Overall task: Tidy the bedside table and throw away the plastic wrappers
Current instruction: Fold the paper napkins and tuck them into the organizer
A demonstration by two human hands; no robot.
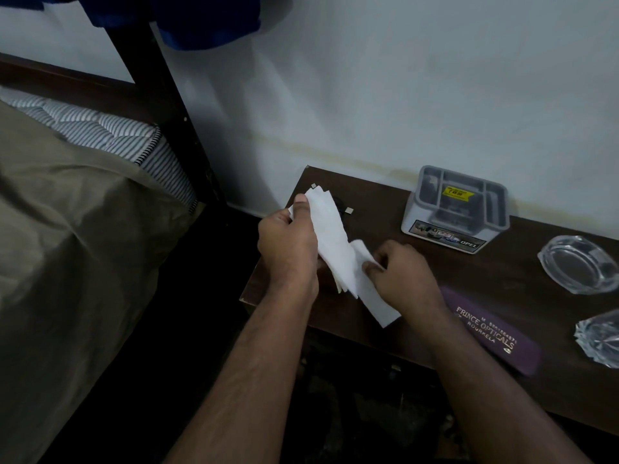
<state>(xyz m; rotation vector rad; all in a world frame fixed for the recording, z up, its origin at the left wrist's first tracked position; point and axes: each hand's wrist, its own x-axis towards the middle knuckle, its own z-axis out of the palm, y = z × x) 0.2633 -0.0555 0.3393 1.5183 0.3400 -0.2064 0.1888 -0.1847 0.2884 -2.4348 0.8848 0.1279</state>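
Observation:
Over the left end of the dark wooden bedside table (385,209), my left hand (289,242) grips a stack of white paper slips (330,236), thumb on top near the upper end. My right hand (400,272) pinches another white slip (371,293) that overlaps the stack's lower end and reaches towards the table's front edge. Two tiny pale scraps (349,211) lie on the table just behind the stack. A small dark object behind the papers is mostly hidden.
A grey plastic organiser (457,209) with a yellow sticker stands at the back by the wall. A purple spectacle case (492,333) lies under my right forearm. Two glass ashtrays (579,264) sit at the right. The bed (67,229) is on the left.

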